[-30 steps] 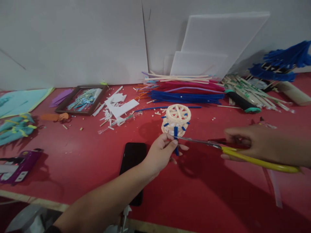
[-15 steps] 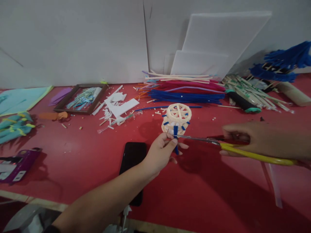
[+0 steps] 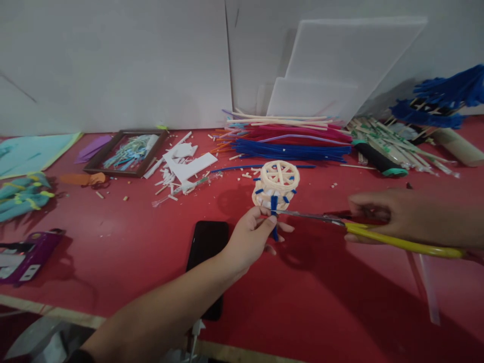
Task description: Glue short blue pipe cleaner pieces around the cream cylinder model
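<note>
My left hand (image 3: pixel 255 234) pinches a blue pipe cleaner (image 3: pixel 274 202) between thumb and fingertips. That strip is on a small cream model (image 3: pixel 280 174) built from pipe cleaners, with a spoked wheel-like top and short blue pieces around its side. The model is held just above the table. My right hand (image 3: pixel 393 217) grips scissors (image 3: pixel 365 232) with yellow handles, turned sideways. Their blades reach left to the blue strip, right beside my left thumb. Whether the blades are fully closed on it cannot be made out.
Behind the model lies a bundle of coloured pipe cleaners (image 3: pixel 291 150). White foam scraps (image 3: pixel 194 166) and a framed tray (image 3: pixel 126 172) sit to its left. A black phone (image 3: pixel 207 237) lies beneath my left forearm. Wrapped sticks (image 3: pixel 393 143) and a black-handled tool (image 3: pixel 378 159) are at right.
Almost nothing differs. The whole view has shifted very slightly; both hands, the scissors and the model keep the same arrangement.
</note>
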{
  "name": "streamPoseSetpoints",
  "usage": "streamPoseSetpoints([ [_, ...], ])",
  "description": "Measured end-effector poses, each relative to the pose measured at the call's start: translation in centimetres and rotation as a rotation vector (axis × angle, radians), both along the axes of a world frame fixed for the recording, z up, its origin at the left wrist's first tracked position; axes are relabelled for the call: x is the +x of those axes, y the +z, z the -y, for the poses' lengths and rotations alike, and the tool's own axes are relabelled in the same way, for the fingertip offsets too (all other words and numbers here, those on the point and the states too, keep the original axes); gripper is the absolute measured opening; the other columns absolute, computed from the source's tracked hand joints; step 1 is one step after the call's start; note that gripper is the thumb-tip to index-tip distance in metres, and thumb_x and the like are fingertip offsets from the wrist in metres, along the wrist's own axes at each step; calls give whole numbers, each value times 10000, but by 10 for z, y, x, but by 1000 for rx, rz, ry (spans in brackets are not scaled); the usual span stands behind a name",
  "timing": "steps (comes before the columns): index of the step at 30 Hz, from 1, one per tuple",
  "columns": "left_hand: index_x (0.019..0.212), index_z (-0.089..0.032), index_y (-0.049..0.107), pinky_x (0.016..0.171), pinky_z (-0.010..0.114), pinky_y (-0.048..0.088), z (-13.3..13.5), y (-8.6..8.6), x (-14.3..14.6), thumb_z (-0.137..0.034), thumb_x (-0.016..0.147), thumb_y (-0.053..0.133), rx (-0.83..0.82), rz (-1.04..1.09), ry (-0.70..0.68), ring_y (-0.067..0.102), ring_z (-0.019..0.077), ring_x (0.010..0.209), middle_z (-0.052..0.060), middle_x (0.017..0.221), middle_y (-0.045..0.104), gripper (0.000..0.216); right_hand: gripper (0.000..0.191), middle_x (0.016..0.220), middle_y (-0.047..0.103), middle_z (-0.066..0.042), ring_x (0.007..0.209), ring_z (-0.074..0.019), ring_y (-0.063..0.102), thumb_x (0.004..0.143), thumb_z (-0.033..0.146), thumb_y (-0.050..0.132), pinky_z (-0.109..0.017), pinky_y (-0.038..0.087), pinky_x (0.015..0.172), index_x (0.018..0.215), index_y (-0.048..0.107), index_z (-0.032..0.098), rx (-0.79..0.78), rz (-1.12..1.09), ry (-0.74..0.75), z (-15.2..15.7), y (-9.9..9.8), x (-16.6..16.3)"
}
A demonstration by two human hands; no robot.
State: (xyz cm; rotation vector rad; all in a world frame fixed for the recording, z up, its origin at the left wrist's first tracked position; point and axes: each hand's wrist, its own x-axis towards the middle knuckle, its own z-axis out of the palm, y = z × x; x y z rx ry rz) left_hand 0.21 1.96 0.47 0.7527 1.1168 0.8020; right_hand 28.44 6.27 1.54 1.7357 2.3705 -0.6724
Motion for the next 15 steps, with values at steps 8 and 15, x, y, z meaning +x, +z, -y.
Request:
streamPoseSetpoints([
  [8,802,-202,479,423,168,432,-1,1,2,-202,938,557,-18,-2,15,610,87,574,11,789,753,157,678,609,441,27,590,-151,374,658,926,459,-285,286,539,670,418,250,-61,-103,39,-7,1,-3],
  [15,793,-211,469,445,181,430,0,1,0,-243,915,592,-18,3,6,617,100,586,36,826,774,176,640,587,443,21,580,-160,392,687,891,424,-291,298,534,644,392,253,-59,-97,40,-7,0,-4],
])
